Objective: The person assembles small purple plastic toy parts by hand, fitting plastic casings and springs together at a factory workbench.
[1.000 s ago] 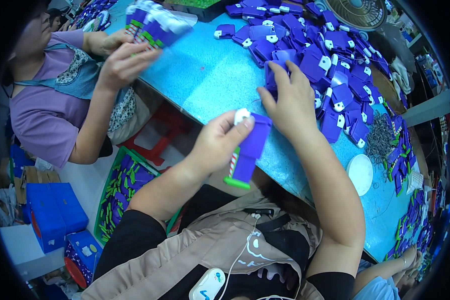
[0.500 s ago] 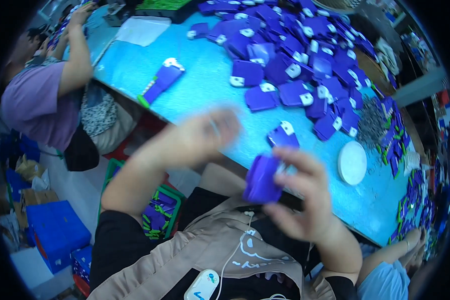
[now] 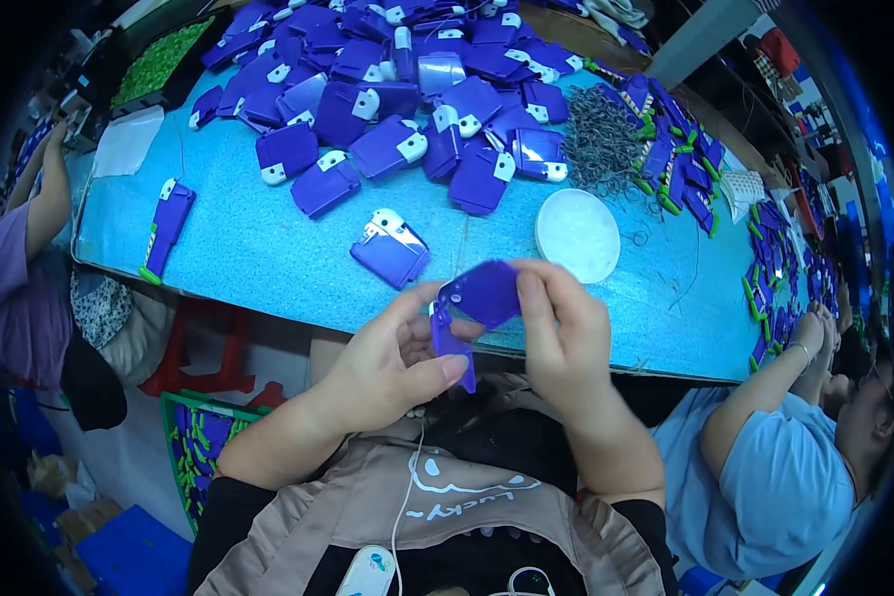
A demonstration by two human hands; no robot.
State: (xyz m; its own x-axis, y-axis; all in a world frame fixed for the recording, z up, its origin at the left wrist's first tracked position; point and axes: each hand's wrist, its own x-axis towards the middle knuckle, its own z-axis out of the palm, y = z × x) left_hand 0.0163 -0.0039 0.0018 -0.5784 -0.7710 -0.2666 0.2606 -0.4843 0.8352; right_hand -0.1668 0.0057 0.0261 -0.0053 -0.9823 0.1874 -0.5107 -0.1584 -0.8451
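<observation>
Just over the table's near edge, my left hand (image 3: 397,353) pinches a narrow-looking purple plastic piece (image 3: 451,350) with a bit of white at its upper end. My right hand (image 3: 571,333) grips a flat purple plastic plate (image 3: 489,296) with a small round spot near one corner. The two parts meet or overlap near my left fingertips; whether they are joined I cannot tell. Beyond them on the blue table lies a single purple plate with a white corner (image 3: 391,248). A round white dish (image 3: 578,235) is close beyond my right hand.
Many purple plates with white corners (image 3: 343,114) are heaped at the back. Beside them sit a tangle of thin grey wire pieces (image 3: 601,141) and purple-green parts (image 3: 670,164). A green-rimmed crate (image 3: 184,477) stands low left. Co-workers sit at left and right (image 3: 765,477).
My blurred left hand has come down from over the table to meet my right. The small purple stack in my right hand now shows as two separated parts, one per hand. The view has turned rightward.
</observation>
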